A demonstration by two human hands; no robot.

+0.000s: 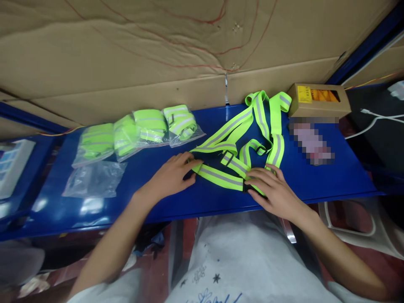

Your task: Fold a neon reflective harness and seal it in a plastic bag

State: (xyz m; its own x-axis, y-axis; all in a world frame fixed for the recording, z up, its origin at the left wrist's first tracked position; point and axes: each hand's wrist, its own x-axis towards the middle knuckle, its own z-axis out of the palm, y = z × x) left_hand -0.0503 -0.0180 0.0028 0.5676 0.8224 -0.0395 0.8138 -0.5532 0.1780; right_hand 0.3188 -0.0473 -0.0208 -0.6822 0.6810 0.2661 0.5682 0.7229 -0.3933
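Observation:
A reflective harness [217, 177] of neon-yellow elastic straps with grey stripes lies loosely spread on the blue table. Its far end curls up near the cardboard wall. My left hand [168, 176] is closed on the strap at the harness's left corner, with thumb and fingers round its edge. At the lower right of the harness, my right hand [274, 191] grips the strap beside a black buckle, which its fingers partly cover. A black slide adjuster [227, 158] shows between the straps.
Several bagged, folded neon straps [150, 125] lie along the back left. Nearer the front is a flattened clear bag [96, 180]. A cardboard box [322, 103] with orange contents stands at the back right, behind a pixelated pinkish item [311, 143]. A white cable [375, 120] runs further right.

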